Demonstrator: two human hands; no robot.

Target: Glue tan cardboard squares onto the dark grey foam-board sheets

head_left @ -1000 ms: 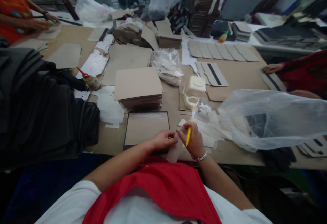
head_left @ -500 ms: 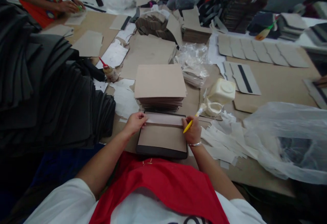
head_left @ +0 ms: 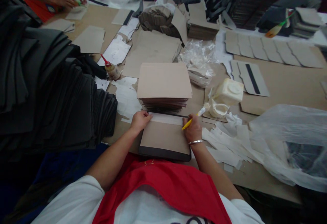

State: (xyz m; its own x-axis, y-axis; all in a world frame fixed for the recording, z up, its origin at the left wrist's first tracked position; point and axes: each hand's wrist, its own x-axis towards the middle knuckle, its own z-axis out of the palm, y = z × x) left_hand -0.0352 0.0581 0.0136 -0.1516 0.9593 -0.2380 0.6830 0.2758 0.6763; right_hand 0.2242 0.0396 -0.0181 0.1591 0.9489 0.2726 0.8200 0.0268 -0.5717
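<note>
In front of me a tan board (head_left: 165, 137) lies on a black sheet (head_left: 163, 153), whose dark border shows along the near edge. A whitish strip (head_left: 167, 118) runs across the board's far edge. My left hand (head_left: 140, 121) pinches the strip's left end between thumb and fingers. My right hand (head_left: 193, 128) is closed around a brush (head_left: 187, 124) with a yellow handle, its pale bristles pointing away to the right. The fingers of that hand are also at the strip's right end. Just beyond stands a stack of tan boards (head_left: 165, 81).
Dark sheets (head_left: 68, 98) are piled high at left. A red-tipped glue bottle (head_left: 112, 70) stands near them. On the right are a cut-open plastic jug (head_left: 227, 93), loose paper strips (head_left: 224, 142) and a clear plastic bag (head_left: 288, 132). A co-worker's hands (head_left: 70, 1) work at upper left.
The strip has gone from slightly raised between my hands to lying flatter along the board's far edge. Both hands stay at its ends. The whole view has shifted slightly.
</note>
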